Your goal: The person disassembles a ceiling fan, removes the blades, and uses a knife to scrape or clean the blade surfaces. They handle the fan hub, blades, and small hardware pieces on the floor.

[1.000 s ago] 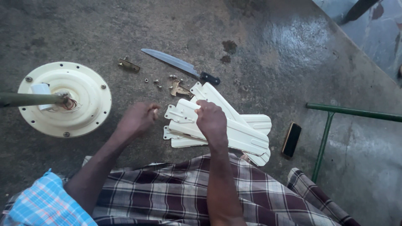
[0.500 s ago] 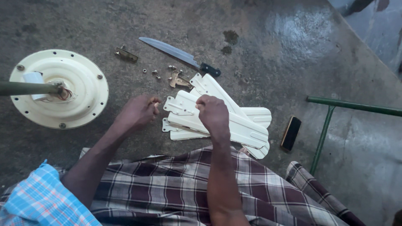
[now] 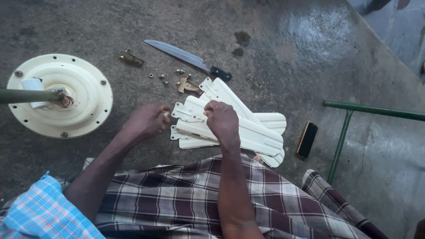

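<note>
Several cream fan blade brackets (image 3: 248,128) lie stacked on the concrete floor in front of my knees. My right hand (image 3: 222,120) rests closed on top of the stack, gripping the upper bracket near its left end. My left hand (image 3: 148,121) sits just left of the stack with fingers curled at the bracket tips; whether it holds something small I cannot tell. The round cream fan motor (image 3: 59,95) with its green rod (image 3: 26,95) lies at the left.
A long knife (image 3: 186,56) lies beyond the brackets, with small screws (image 3: 161,77) and brass pieces (image 3: 188,85) near it, another brass part (image 3: 131,57) further left. A dark phone (image 3: 307,139) lies at the right beside a green metal frame (image 3: 354,119). My checked cloth (image 3: 199,199) covers my lap.
Both hands have stayed on the bracket stack, shifting only slightly. The view has drifted a little.
</note>
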